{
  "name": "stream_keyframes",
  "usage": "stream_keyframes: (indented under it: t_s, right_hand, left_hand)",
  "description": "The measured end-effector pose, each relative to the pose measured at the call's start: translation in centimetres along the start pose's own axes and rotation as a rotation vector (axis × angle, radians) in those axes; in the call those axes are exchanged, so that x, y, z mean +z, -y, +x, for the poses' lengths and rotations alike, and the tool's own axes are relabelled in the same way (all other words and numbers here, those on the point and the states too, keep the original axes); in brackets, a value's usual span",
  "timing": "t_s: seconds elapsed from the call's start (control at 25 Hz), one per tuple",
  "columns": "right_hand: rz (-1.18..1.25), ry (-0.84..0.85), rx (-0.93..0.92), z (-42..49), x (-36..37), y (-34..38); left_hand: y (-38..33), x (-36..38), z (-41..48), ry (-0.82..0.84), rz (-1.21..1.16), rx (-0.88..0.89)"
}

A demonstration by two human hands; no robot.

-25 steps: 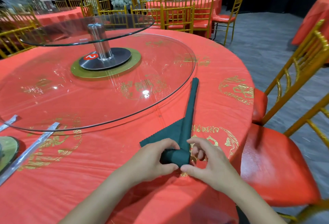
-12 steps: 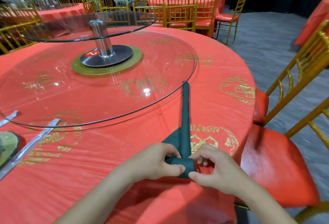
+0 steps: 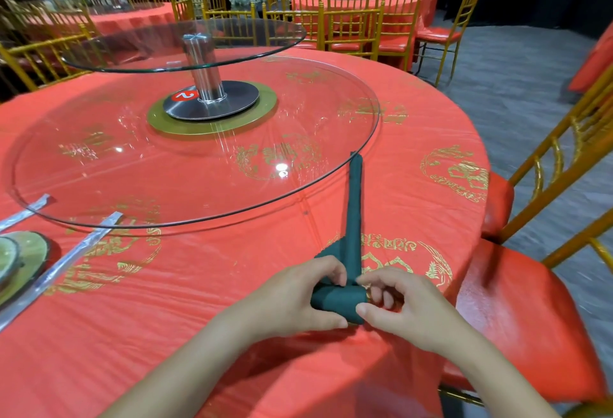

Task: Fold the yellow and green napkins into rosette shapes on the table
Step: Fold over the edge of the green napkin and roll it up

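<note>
Green napkin (image 3: 353,218): rolled near end pinched by left hand (image 3: 295,298) and right hand (image 3: 403,305) on the table (image 3: 199,301).

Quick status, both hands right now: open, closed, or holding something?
Left hand: closed, gripping the rolled end of the green napkin.
Right hand: closed, pinching the same roll from the other side.

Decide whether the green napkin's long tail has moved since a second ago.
Yes: the green napkin swung its far tip leftward along the glass turntable rim.
</note>
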State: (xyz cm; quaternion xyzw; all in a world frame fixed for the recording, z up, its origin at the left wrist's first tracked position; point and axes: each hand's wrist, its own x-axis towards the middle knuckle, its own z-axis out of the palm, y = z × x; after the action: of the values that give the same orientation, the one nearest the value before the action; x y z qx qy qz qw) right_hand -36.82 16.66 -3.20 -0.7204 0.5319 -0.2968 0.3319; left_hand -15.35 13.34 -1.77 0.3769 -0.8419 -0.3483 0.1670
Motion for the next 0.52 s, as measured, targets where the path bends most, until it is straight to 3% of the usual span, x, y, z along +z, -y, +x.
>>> stream_keyframes:
  t_s: [0.16, 0.28, 0.52]
  right_hand:
    - [-0.081, 0.004, -0.1, -0.7, 0.4, 0.0]
    - [-0.086, -0.062, -0.077, -0.1, 0.1, -0.2]
    - [-0.032, -0.057, 0.015, 2.0, -0.7, -0.5]
  left_hand:
    - [0.3, -0.3, 1.2, 0.032, -0.153, -0.062]
    - [0.2, -0.7, 2.2, 0.065, -0.189, -0.132]
    - [-0.2, -1.4, 2.3, -0.093, 0.309, -0.195]
